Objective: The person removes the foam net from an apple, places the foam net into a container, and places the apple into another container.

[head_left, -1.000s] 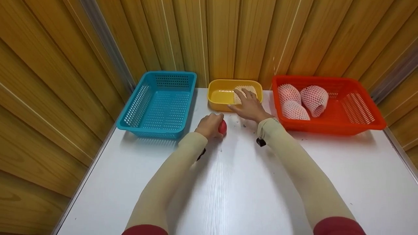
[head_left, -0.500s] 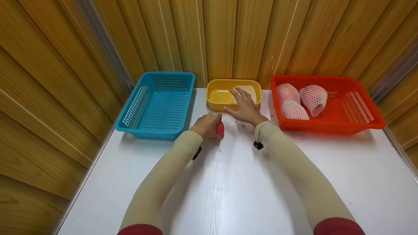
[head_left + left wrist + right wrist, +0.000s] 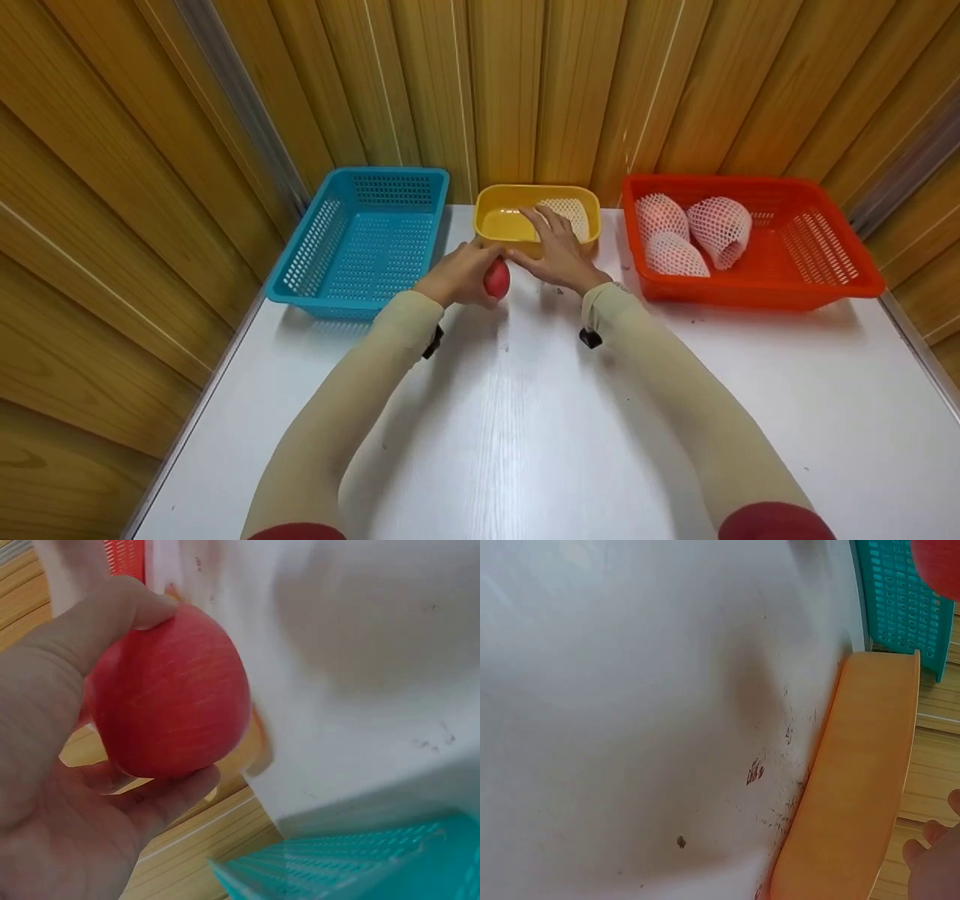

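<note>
Panelled wall (image 3: pixel 510 90): across the top.
Left hand (image 3: pixel 459 274): grips the red apple (image 3: pixel 497 279), mid-frame; I judge this the holding step.
Right hand (image 3: pixel 561 259): fingers apart by the yellow tub (image 3: pixel 847 772); next, I think, calls for steady apple support.

Three worn cameras covered a white table (image 3: pixel 487 420) from above and from both wrists.

The head view, the farthest off, looked forward and down toward a slatted wall (image 3: pixel 510 90) at twelve o'clock. The left wrist view faced the left hand (image 3: pixel 456 276) up close; the right looked near across the tabletop, a yellow tub (image 3: pixel 855 772) at four o'clock. Both wrist views shared the apple (image 3: pixel 172 697) and teal basket (image 3: pixel 904 600).
</note>
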